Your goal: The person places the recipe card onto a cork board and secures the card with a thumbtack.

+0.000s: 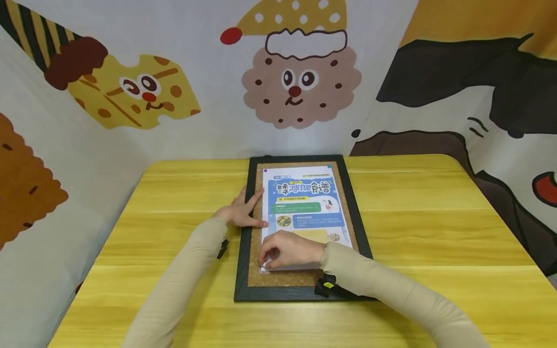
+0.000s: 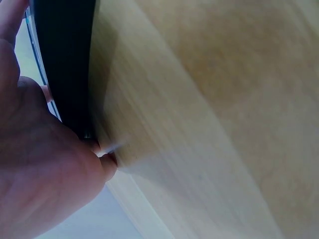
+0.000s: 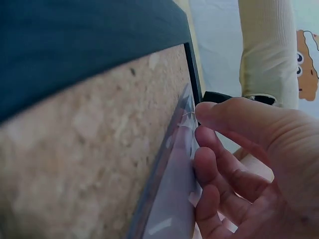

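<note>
A printed poster sheet [image 1: 306, 199] lies on a cork board [image 1: 287, 278] with a black frame [image 1: 278, 293]. Its top corners carry a purple pushpin [image 1: 265, 170] and a teal pushpin [image 1: 329, 166]. My left hand [image 1: 241, 210] rests spread across the frame's left side, thumb reaching the sheet's edge; its palm side [image 2: 45, 164] shows in the left wrist view. At the sheet's lower left corner, my right hand [image 1: 288, 250] curls its fingers and pinches a small clear piece [image 3: 187, 118] between thumb and forefinger. Fingertips partly hide that piece, so its kind is unclear.
The board lies on a yellow wood-grain table [image 1: 435, 217], against its far edge. Behind it hangs a white cloth [image 1: 209, 58] printed with cartoon biscuits. Dark wrist devices [image 1: 325, 285] sit at both sleeves; the right one overlaps the frame's lower edge.
</note>
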Tool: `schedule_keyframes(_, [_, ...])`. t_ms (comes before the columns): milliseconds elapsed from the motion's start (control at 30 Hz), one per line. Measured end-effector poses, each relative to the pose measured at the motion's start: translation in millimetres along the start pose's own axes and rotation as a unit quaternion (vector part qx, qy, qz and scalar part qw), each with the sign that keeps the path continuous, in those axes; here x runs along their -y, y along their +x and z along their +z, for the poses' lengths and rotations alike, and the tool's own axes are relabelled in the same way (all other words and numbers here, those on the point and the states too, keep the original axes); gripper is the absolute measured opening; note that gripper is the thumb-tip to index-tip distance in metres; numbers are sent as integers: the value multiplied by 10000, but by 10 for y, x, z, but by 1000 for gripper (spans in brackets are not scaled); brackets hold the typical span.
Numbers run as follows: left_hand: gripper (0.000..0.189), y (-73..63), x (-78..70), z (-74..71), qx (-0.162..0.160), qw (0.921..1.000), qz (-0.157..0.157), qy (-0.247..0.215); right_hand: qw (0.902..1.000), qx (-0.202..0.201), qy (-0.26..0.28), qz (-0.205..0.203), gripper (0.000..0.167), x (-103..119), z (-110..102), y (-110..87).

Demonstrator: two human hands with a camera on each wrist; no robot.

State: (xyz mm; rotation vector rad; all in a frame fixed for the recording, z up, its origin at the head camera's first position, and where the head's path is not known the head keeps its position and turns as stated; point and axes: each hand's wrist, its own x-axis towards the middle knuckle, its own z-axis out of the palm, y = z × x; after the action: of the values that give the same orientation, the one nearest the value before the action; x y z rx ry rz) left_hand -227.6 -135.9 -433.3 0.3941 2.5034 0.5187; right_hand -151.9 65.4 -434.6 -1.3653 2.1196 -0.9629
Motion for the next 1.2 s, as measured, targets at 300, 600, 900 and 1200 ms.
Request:
schedule_keyframes(300, [104,-57,-69,-58,-24,10000,-11,-34,9992,73,-388,28,8,18,17,35])
schedule_keyframes(600, [105,-39,-57,-48,9,10000,-37,21,9999,68,-12,126,10,28,18,26])
schedule_keyframes(900, [104,-53,-55,-41,-16,10000,-15,8,9998,10,-170,112,6,41,41,38])
schedule_keyframes(1200, [103,-57,-46,-10,-72,10000,-23,-2,9992,60,-338,219,10,69,52,61])
